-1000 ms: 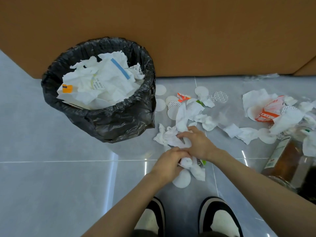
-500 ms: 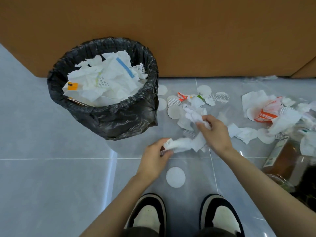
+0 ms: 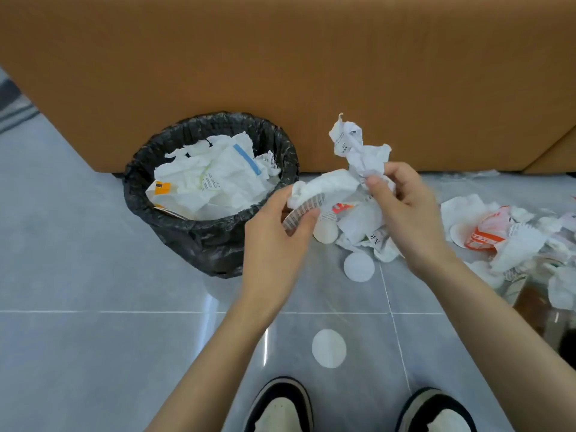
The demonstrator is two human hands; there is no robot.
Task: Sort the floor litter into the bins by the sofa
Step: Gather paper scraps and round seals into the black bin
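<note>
The crumpled paper wad is white with grey print, the sofa panel plain tan-brown, the crinkled plastic bin liner glossy black, its papers white with a blue stripe and orange patch, the floor tiles pale grey, the round paper discs white.

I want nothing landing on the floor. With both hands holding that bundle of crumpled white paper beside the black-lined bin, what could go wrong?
The loose bundle of crumpled white paper, pinched between left hand and right hand, may shed scraps short of the black-lined round bin. The white paper heap inside nears the rim, so more could spill over. The white round disc by the black-and-cream shoes might get stepped on.
</note>
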